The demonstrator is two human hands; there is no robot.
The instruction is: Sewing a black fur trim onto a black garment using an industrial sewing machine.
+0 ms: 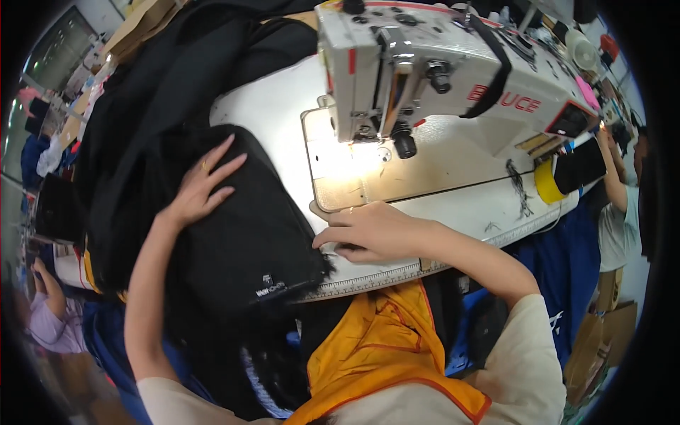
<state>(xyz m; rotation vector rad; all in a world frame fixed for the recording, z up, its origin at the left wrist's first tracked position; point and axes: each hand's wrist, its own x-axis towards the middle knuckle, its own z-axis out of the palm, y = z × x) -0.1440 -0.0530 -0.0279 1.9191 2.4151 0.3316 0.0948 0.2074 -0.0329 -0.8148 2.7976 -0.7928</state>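
Observation:
A black garment (241, 212) lies over the left part of the white sewing table, its near end bearing a small white print. My left hand (200, 188) rests on it with the fingers spread, a ring on one finger. My right hand (372, 230) is at the garment's right edge, fingers curled together and the tips closed on the cloth there. A white sewing machine (425, 71) stands beyond my hands, its lamp lighting the metal bed plate (418, 163). The garment is left of the needle area, apart from it.
A yellow and black roll (549, 180) sits at the table's right end, beside dark thread scraps (520, 188). A ruler strip (382, 278) runs along the front edge. More black cloth (163, 78) is heaped at the far left. Other people work at both sides; a cardboard box (609, 333) stands right.

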